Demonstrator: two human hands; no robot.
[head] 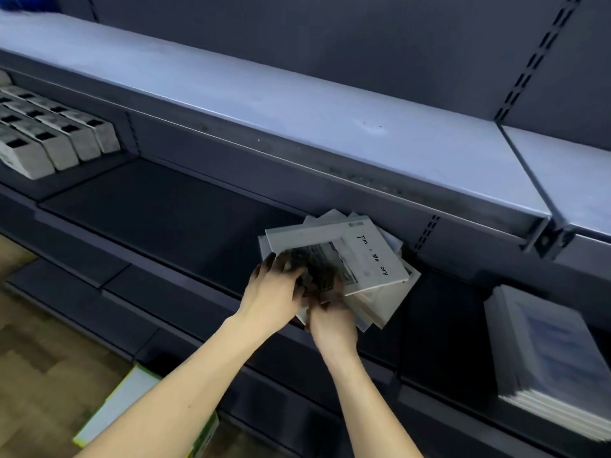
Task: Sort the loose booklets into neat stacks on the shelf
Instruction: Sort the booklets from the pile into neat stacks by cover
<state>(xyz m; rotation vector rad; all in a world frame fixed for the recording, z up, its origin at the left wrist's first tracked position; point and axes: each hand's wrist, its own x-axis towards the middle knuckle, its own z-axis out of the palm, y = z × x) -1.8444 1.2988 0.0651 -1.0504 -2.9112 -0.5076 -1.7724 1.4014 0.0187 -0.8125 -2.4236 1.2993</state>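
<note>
On the dark lower shelf, under the pale upper shelf, a loose pile of white booklets is lying fanned and askew, with the top booklet showing a dark photo and sideways lettering. The left hand is resting at the pile's seven o'clock corner, its fingers curling over the cover of the top booklet; the fingertips are falling into shadow, so how firmly they are pressing cannot be told. The right hand is gripping the pile's near edge at six o'clock, fingers wrapping under it. A neat stack of booklets is sitting well apart at the pile's four o'clock on the same shelf. Rows of grey boxes are standing at ten o'clock. A green-edged box is lying on the wooden floor at seven o'clock.
</note>
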